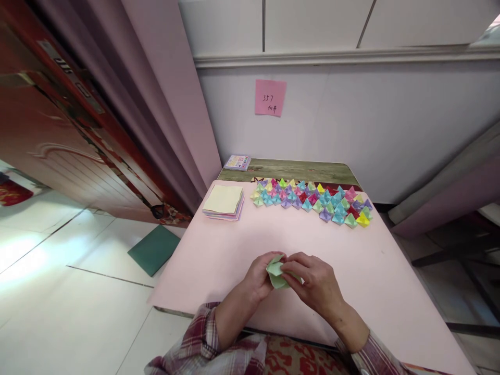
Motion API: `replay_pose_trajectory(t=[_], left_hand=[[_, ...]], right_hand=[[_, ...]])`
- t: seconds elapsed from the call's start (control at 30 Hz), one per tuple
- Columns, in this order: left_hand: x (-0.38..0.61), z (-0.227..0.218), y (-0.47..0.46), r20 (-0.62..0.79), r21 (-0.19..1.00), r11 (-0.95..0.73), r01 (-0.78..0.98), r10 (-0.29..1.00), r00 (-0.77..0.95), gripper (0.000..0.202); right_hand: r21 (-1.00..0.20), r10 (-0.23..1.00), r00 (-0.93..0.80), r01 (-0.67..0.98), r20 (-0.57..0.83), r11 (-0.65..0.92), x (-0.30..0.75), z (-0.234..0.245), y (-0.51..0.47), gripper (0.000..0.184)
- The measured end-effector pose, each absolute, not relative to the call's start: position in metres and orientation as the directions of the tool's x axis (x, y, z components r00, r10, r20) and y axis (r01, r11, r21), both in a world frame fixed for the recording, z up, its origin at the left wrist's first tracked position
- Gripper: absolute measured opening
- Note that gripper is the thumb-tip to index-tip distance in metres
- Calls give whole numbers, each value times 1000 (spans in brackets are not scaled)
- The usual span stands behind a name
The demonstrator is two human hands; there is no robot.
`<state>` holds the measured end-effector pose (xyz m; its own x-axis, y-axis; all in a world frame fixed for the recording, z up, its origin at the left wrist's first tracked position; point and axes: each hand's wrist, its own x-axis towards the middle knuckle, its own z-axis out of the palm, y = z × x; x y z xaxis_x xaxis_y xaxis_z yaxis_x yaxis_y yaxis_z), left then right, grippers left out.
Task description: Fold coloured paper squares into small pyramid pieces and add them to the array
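Between both hands (291, 276), green paper (276, 273) half hidden.

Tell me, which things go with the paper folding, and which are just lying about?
Part of the folding: green paper piece in left hand and right hand; stack of paper squares; rows of folded pieces.
Just lying about: pink note on the wall; small pack; dark green sheet on the floor.

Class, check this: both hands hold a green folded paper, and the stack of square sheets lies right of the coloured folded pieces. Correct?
No. In the head view the stack of square sheets lies left of the coloured folded pieces, not right. The left hand and right hand do hold the green folded paper.
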<state>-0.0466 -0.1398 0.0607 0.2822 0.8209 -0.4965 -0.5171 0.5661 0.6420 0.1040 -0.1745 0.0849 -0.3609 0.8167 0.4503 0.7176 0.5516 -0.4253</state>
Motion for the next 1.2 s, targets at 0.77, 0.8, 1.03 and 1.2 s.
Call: replay_pose_trajectory(t=[0.77, 0.8, 1.03, 1.2], left_hand=[[-50, 53, -134, -440, 809, 353, -469, 894, -85, 36], [-50, 52, -133, -397, 850, 312, -424, 909, -127, 35], [-54, 52, -132, -122, 987, 98, -125, 972, -203, 24], [-54, 46, -136, -213, 952, 192, -239, 975, -65, 32]], right_hand=[[-955, 956, -20, -40, -293, -294, 101, 76, -176, 51], [-941, 944, -52, -70, -327, -330, 98, 77, -177, 52], [-917, 921, -113, -108, -372, -384, 79, 66, -181, 46], [-928, 936, -3, -132, -352, -349, 88, 57, -170, 44]])
